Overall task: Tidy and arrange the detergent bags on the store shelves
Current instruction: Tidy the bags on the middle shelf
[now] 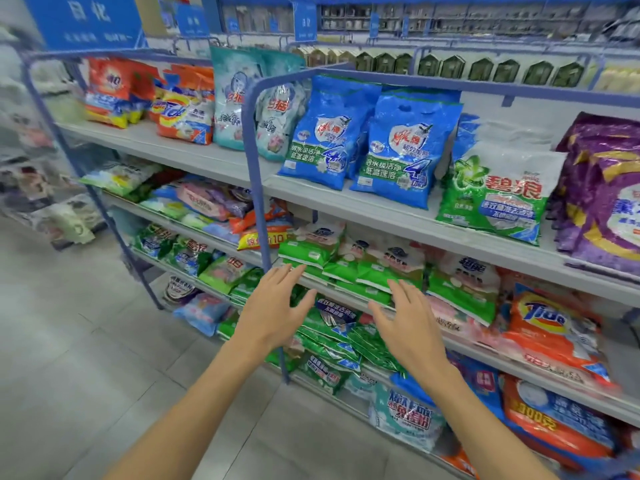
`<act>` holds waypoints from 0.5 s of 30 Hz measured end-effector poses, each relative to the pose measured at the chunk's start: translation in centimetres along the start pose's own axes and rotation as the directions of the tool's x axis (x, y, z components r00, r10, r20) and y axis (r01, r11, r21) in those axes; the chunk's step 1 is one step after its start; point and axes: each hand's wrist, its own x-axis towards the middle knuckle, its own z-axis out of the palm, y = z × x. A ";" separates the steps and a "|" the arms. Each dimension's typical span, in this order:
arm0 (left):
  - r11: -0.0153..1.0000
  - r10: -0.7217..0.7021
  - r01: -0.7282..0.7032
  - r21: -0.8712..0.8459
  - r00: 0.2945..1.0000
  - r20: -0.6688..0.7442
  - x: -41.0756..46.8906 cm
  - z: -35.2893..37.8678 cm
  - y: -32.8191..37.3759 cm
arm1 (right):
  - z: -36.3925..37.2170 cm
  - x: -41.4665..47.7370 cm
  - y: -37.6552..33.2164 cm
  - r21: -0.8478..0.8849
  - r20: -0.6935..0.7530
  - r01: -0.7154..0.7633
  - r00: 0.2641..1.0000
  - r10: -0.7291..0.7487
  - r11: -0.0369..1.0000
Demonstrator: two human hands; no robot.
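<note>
Detergent bags fill a grey shelf unit with blue posts. Two blue bags (pixel 398 150) stand upright on the top shelf, with a green and white bag (pixel 495 192) leaning to their right. On the second shelf lie stacked green and white bags (pixel 346 258). My left hand (pixel 273 310) and my right hand (pixel 412 327) hover in front of that stack with straight, spread fingers. Neither hand holds anything or touches a bag. Below them lie crumpled green bags (pixel 332 337).
A blue upright post (pixel 258 188) stands just left of my left hand. A purple bag (pixel 602 195) sits at the far right of the top shelf, and orange Tide bags (pixel 550 327) lie at the right. Grey tiled floor (pixel 86 358) spreads out on the left.
</note>
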 end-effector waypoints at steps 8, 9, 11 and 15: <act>0.999 -0.032 0.032 0.021 0.999 0.030 6.2 -0.4 -5.8 | 4.5 7.6 -4.0 0.012 0.031 0.023 0.999 -0.023 1.000; 0.999 -0.036 0.035 0.023 0.999 0.025 6.8 -0.5 -6.4 | 5.1 8.5 -4.7 0.011 0.033 0.039 0.999 -0.039 0.999; 0.998 -0.056 0.056 0.019 0.998 0.015 7.9 -1.0 -7.8 | 6.1 10.1 -6.2 0.013 0.040 0.059 0.997 -0.060 0.998; 0.995 -0.093 0.093 0.019 0.996 0.008 9.4 -2.7 -11.7 | 8.4 12.3 -10.4 0.034 0.083 0.100 0.991 -0.102 0.994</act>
